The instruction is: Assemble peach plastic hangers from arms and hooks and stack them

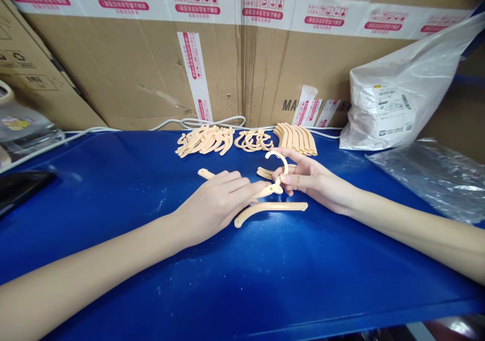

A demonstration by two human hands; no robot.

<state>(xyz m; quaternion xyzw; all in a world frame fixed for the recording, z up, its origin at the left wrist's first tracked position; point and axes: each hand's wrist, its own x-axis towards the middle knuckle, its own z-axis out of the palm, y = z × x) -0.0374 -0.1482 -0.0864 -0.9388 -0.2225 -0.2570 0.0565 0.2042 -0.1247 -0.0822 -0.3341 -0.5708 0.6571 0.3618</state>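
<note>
My left hand (223, 199) is closed around a cream plastic hanger arm (206, 174), whose far end sticks out past the knuckles. Between thumb and fingers, my right hand (308, 177) pinches a cream hanger hook (283, 162) with its curve upward. The hook's base meets the near end of the hanger arm; whether the two are joined I cannot tell. Just below the hands, a loose curved hanger arm (271, 207) lies on the blue table. Behind my right fingers lie more curved pieces (264, 172), partly hidden.
At the back of the table (242, 285) are a pile of short arms (206, 140), a pile of hooks (253, 140) and a row of curved arms (297, 138). Cardboard boxes (151, 68) stand behind a white cable (162, 124). A white bag (394, 98) and clear plastic (432, 179) lie right, a dark phone-like object (22, 189) left.
</note>
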